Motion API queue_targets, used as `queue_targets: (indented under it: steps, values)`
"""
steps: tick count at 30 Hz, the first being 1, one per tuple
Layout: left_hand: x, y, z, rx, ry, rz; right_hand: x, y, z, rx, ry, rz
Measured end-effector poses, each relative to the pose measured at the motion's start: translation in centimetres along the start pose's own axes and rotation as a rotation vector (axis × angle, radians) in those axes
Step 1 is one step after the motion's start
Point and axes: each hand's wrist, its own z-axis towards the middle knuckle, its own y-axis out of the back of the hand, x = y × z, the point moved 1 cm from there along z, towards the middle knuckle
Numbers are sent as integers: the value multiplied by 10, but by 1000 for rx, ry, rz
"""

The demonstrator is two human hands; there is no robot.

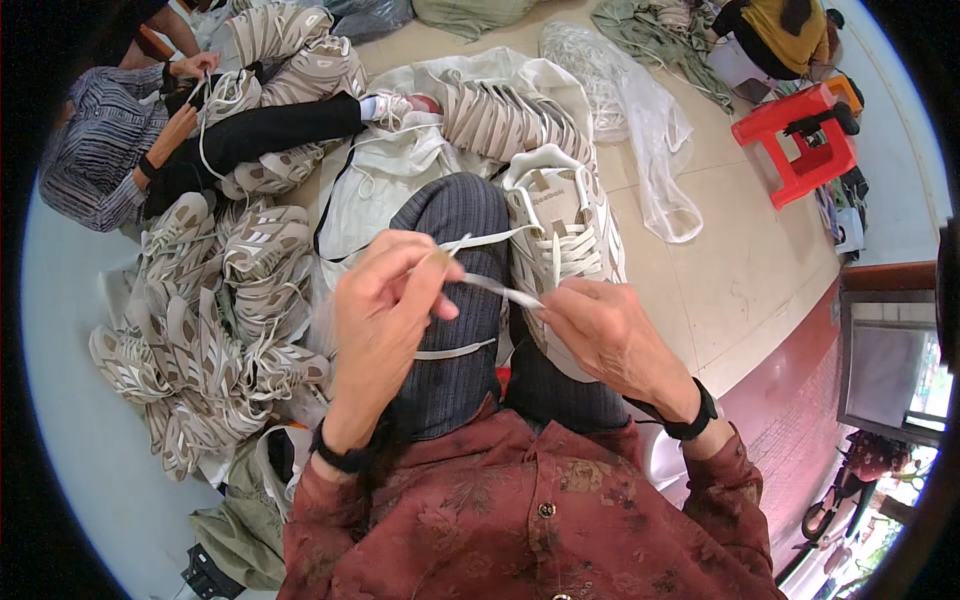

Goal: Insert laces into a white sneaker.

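Nearest to me, at six o'clock, is the dark red shirt [500, 510] of the person, a cloth with a flower print and small round buttons. Above it, a white lace [487, 284] crosses the middle of my view, flat and softly woven. The left hand [390, 300] seems to pinch it between thumb and first finger, with little gap; its outline is a bit blurred. The right hand [600, 325] has its fingers closed upon the lace at four o'clock of the centre.

The shoe [560, 225] lies at one o'clock, over the right leg, its padded collar away from the body. It has cream and beige panels, with curved ridges along the side. One strand runs from its eyelet toward the left hand, and another loose one [455, 352] rests on the ribbed grey trousers [450, 210].

To do this lacework well, I would keep the flat band free of twist, pinch close to the tip, and pull evenly, so the shoe does not slide off the leg. The loose strand could catch, I judge.

At nine o'clock, similar shoes [200, 340] make a heap; at two o'clock, a red plastic stool [790, 150] shines smoothly.
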Motion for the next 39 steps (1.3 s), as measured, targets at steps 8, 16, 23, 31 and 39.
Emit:
queue_targets:
  steps: [8, 16, 23, 31, 39]
  values:
    - [34, -48, 39, 76, 64, 97, -5, 4, -15, -42, -20, 89]
    - [50, -64, 50, 65, -48, 309, -13, -3, -23, -145, -34, 131]
    - [49, -70, 51, 14, -102, 482, -19, -9, -26, -216, 4, 195]
    - [50, -75, 48, -28, -32, 457, -23, -13, -29, -272, 20, 232]
    - [50, -81, 45, -85, 47, 425, -28, -16, -31, -304, 31, 266]
